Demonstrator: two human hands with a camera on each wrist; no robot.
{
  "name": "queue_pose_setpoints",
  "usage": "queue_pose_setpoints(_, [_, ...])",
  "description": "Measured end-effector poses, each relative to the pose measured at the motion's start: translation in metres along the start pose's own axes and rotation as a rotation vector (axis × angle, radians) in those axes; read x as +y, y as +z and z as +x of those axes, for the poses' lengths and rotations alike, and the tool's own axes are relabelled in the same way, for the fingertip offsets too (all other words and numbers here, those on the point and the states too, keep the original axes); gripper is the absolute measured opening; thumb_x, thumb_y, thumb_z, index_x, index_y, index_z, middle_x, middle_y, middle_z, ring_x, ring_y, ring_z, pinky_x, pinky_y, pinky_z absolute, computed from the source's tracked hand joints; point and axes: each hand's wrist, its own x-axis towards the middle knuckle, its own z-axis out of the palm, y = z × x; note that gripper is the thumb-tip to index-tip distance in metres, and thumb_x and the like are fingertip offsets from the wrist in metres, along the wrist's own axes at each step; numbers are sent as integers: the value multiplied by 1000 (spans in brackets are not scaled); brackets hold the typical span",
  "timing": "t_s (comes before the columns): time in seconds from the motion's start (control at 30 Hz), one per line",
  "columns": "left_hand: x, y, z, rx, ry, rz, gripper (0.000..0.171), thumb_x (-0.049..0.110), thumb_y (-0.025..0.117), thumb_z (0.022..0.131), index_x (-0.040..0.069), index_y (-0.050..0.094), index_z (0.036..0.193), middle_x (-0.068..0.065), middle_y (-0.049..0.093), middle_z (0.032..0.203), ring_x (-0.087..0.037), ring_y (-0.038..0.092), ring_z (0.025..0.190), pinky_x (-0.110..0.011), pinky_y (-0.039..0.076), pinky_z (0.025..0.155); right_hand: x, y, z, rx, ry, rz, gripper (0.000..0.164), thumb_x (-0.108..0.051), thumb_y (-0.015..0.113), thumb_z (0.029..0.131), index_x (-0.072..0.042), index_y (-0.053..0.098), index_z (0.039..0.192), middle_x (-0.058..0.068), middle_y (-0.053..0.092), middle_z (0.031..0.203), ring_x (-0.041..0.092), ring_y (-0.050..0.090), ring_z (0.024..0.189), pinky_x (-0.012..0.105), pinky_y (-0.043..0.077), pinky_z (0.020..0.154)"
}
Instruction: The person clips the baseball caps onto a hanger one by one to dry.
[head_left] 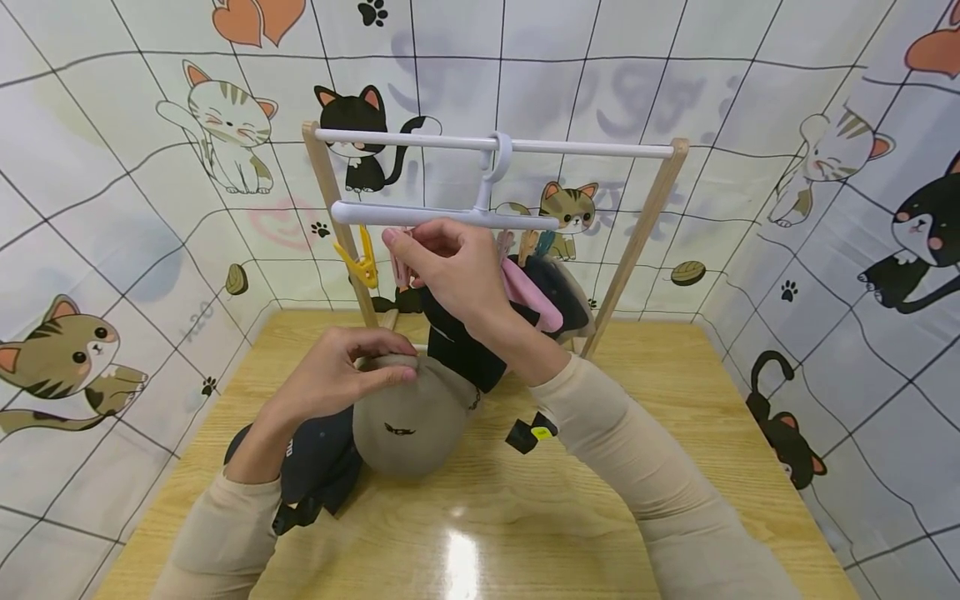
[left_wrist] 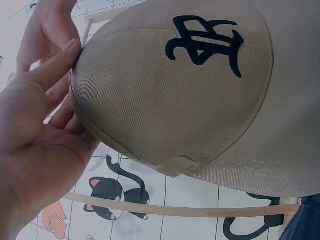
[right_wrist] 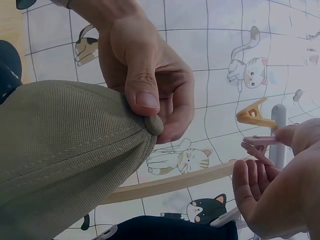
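My left hand [head_left: 348, 375] pinches the crown of a beige cap [head_left: 412, 425] between thumb and fingers, just above the table. Dark embroidery [left_wrist: 207, 45] shows on its front in the left wrist view. The right wrist view shows the cap's fabric gathered at the pinched tip. Up at the white hanger [head_left: 420, 215], my right hand [head_left: 465, 271] holds a pink clip [right_wrist: 260, 144] by its thumb and fingers. Beside it on the hanger is a yellow clip [head_left: 362, 260]. The hanger hooks over the white bar [head_left: 585, 148] of a wooden-sided rack.
A dark navy cap [head_left: 322, 458] lies on the wooden table [head_left: 570, 533] at left. Behind my right hand hang a black cap [head_left: 480, 358], a pink item [head_left: 536, 300] and another dark item [head_left: 566, 296]. A small black piece [head_left: 521, 436] lies near my right sleeve.
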Motion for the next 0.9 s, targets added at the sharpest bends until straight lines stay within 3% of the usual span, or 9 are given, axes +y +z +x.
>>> queue_pose_setpoints(0.2, [-4,-2,1,46,15,-12,20,6,90,96,16,87,113,0,86,105,-7,78,89,-22,63,81,-2,-6,1,-38,37,19,20,-25,82,105,-4,84,108,11,82,97,23,78,84,35,69,82])
queue_pose_setpoints(0.47, [-10,-2,2,89,44,-67,23,-2,88,95,9,86,115,-4,85,106,-5,77,94,-21,63,90,-2,-14,2,-93,59,-20,21,-25,83,105,-5,85,109,12,84,100,26,81,89,40,70,88])
queue_pose_setpoints(0.9, [-16,-2,3,156,60,-161,22,0,82,100,-3,81,122,18,82,114,-3,78,104,-17,62,83,4,-21,4,-144,60,2,20,-20,84,104,-2,85,112,15,84,103,26,83,89,38,71,87])
